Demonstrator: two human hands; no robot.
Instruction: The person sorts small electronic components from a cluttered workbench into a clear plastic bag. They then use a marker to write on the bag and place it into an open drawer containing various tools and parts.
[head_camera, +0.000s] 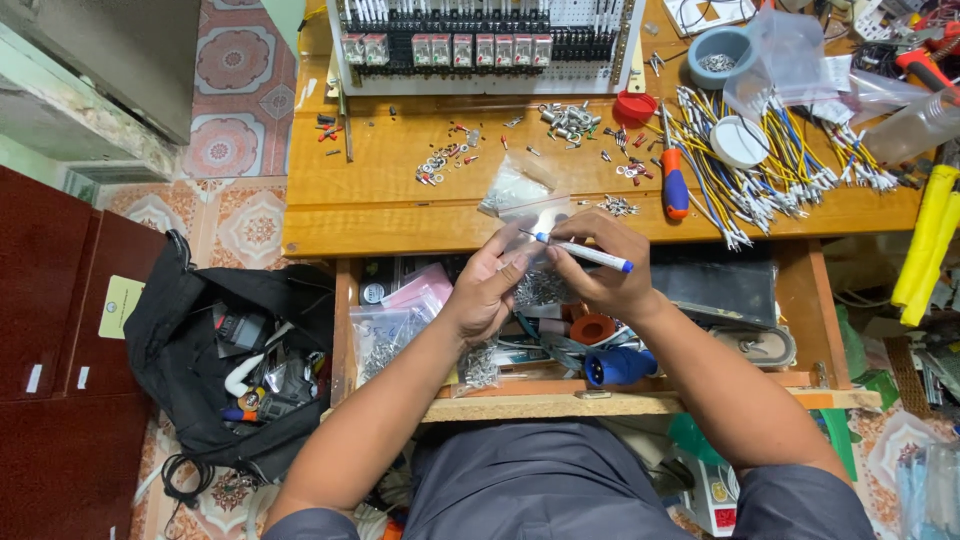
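Note:
My left hand (487, 292) and my right hand (603, 266) meet over an open wooden drawer (790, 300). Between them they hold a small clear plastic bag (541, 284) filled with tiny metal parts. My right hand also grips a thin white pen (585, 253) with a blue tip, lying across its fingers and pointing left. The left fingers pinch the bag's upper edge.
The wooden workbench (400, 215) carries scattered terminals, a red-and-blue screwdriver (674, 182), a bundle of yellow, white and blue wires (770, 165), a grey bowl (722, 52) and a relay panel (480, 45). The drawer holds more bags and a blue plug (618, 365). An open black tool bag (240, 365) lies on the floor at left.

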